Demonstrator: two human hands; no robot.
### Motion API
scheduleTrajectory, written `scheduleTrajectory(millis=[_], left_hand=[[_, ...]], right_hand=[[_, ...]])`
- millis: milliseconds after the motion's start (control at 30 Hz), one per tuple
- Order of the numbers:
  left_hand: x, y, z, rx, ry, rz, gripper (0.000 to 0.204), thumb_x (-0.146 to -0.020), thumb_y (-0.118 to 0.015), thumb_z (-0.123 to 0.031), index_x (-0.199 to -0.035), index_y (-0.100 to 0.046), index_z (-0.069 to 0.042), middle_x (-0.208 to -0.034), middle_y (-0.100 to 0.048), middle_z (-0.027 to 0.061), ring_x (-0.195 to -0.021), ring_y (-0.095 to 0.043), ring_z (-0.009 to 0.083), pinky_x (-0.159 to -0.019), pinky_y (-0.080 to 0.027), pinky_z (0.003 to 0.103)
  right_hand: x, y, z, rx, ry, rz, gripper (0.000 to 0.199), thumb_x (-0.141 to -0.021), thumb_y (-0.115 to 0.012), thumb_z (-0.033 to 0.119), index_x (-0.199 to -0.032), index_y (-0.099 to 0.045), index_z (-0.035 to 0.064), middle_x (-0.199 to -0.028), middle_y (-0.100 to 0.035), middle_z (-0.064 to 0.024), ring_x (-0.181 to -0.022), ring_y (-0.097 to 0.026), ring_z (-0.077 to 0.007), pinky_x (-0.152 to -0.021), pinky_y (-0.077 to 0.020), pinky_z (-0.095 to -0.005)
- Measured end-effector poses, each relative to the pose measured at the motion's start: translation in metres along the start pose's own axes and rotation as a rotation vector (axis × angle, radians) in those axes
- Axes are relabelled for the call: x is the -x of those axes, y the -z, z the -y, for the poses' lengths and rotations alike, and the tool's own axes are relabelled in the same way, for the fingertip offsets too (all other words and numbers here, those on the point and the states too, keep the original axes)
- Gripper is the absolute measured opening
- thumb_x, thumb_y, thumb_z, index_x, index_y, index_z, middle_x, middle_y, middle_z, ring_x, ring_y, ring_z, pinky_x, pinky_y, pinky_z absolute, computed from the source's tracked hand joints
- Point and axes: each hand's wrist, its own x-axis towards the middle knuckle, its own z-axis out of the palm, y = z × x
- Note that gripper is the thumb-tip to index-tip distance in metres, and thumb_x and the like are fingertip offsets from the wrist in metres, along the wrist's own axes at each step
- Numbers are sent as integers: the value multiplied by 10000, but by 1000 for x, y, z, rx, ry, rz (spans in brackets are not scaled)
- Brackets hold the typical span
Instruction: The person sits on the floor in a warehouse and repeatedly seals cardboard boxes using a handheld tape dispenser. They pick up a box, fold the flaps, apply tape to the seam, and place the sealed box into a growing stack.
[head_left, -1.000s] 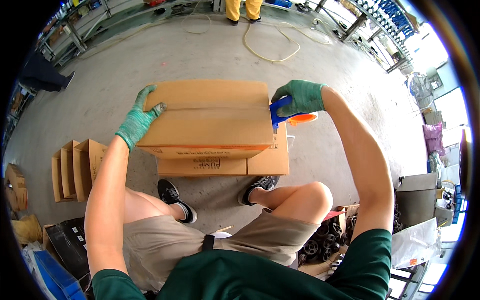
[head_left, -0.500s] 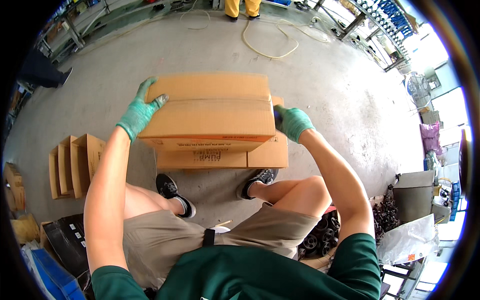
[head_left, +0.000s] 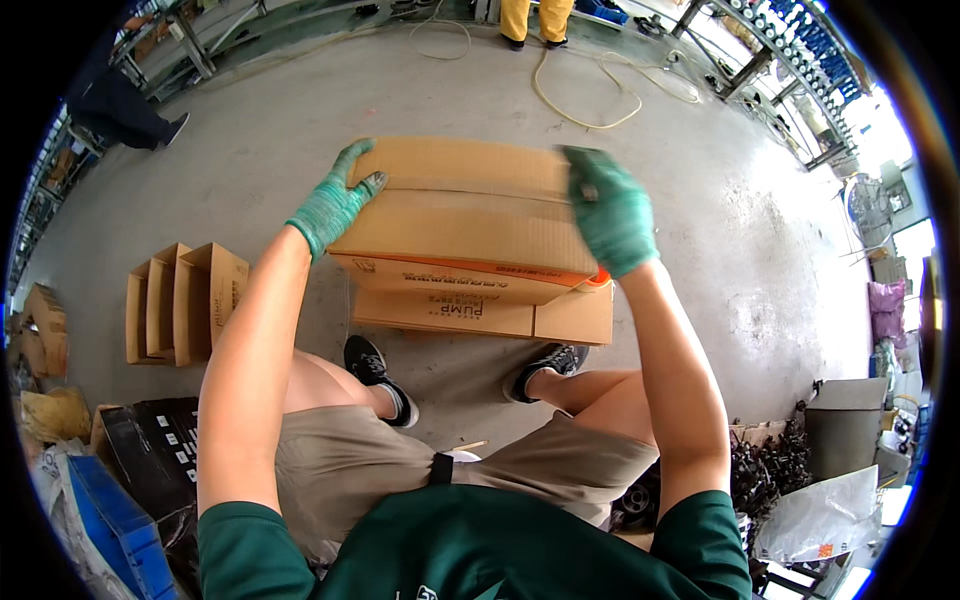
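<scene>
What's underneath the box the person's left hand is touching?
Beneath the box is brown printed cardboard, showing along the near side. The box covers the rest, so I can't tell how far back it reaches.

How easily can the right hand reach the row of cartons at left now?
Probably no: the right hand is by the box's right end, and the left forearm stands between it and the cartons.

The green-gloved left grip (head_left: 338,203) rests on the left end of the upper box (head_left: 455,222); the right grip (head_left: 610,210), blurred, is at its right end. The lower box (head_left: 572,322) is underneath.
</scene>
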Motion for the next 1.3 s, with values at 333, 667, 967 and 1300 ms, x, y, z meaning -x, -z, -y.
scheduleTrajectory(millis=[333, 667, 967, 1300], left_hand=[[-3, -6, 14, 85, -21, -103, 682, -1052, -489, -427, -1612, -187, -181, -1633, -283, 162, -1504, -269, 317, -1218, -241, 415], [-10, -3, 12, 79, 182, -68, 860, -993, -360, -685, -1511, -392, 1, -1576, -376, 212, -1477, -336, 316, -1206, -261, 406], [64, 87, -8, 1041, 13, 2, 1013, -842, -412, -869, -1479, -464, -83, -1382, -565, 143, -1308, -521, 303, -1066, -459, 497], [111, 143, 20, 594, 120, 94, 934, -858, -544, -763, -1532, -389, -135, -1491, -496, 105, -1340, -497, 268, -1059, -463, 502]], right_hand=[[39, -33, 41, 260, -78, 378, 799, -972, -516, 550, -1506, -356, -23, -1581, -343, -221, -1488, -278, -375, -1230, -216, -458], [70, -12, -18, -758, -757, 167, 642, -1000, -602, 332, -1507, -393, 0, -1281, -642, -138, -1140, -616, -217, -983, -487, -361], [82, 6, -34, -826, -469, 210, 711, -937, -458, -80, -1586, -234, 106, -1532, -443, -124, -1302, -521, -220, -975, -491, -309], [74, -61, -24, -717, -174, 121, 624, -956, -560, 30, -1543, -349, 37, -1419, -564, -111, -1274, -546, -222, -1099, -410, -361]])
